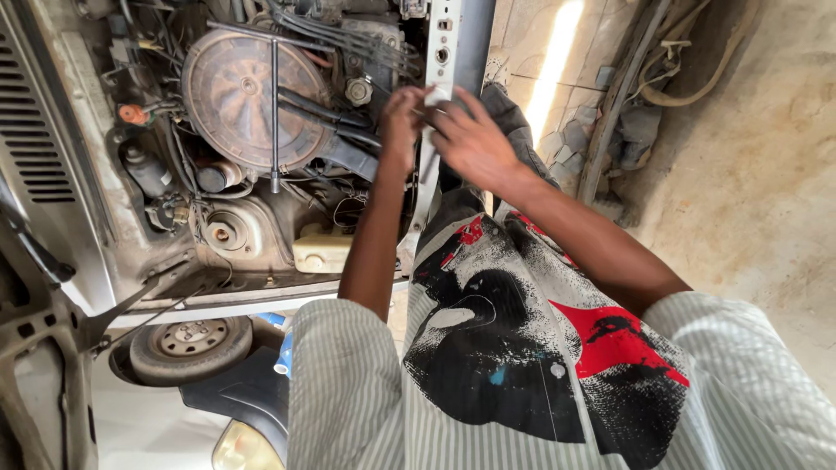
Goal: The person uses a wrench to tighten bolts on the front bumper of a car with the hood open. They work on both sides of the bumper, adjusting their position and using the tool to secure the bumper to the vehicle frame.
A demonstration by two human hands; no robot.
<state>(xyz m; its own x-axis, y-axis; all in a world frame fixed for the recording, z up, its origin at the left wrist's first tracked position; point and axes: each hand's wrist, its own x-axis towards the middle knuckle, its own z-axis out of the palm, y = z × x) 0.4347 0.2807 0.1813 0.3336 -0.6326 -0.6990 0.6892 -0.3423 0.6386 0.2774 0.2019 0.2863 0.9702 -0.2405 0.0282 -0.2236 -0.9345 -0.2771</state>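
Both hands are working at the engine bay's front panel (pixel 453 52), at 12 o'clock. The left hand (pixel 401 122) and right hand (pixel 470 139) are meeting there, fingers curled together; whether they are gripping anything cannot be told. The round air cleaner (pixel 244 96), at 10 o'clock, is sitting in place with a T-handle wrench (pixel 274 104) lying across it.

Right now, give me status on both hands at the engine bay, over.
Left hand and right hand together at the front panel, fingers on a small part, unclear what. Round air cleaner and T-handle wrench lie beside them, untouched.

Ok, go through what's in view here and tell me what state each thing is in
Engine bay: open, exposed.
Round air cleaner: in place, dusty.
T-handle wrench: lying across the air cleaner, unheld.
Left hand: at the front panel edge.
Right hand: fingers spread, on that panel.
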